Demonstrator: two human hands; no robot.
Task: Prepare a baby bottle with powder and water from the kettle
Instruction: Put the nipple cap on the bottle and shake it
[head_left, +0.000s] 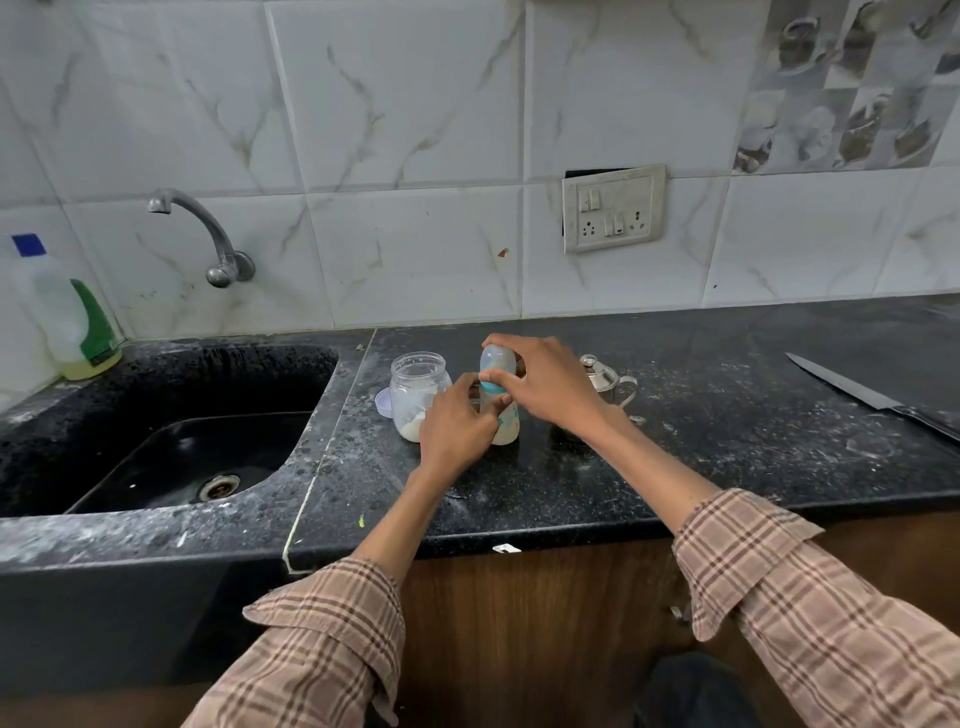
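Observation:
A clear baby bottle (508, 428) with a blue collar stands upright on the black counter (727, 415), with whitish content at its bottom. My left hand (457, 423) grips its body from the left. My right hand (545, 384) closes over its domed cap (496, 358) and collar from above. Touching the bottle's left side stands an open clear jar (413, 387) with white powder at the bottom. Just right of my right hand sits a small steel kettle (605, 382) with a knobbed lid, partly hidden by my wrist.
A pale lid (383, 402) lies behind the jar. The black sink (171, 431) and tap (208, 234) are at left, with a dish soap bottle (72, 322) in the corner. A knife (857, 392) lies at far right. A socket plate (613, 208) is on the wall.

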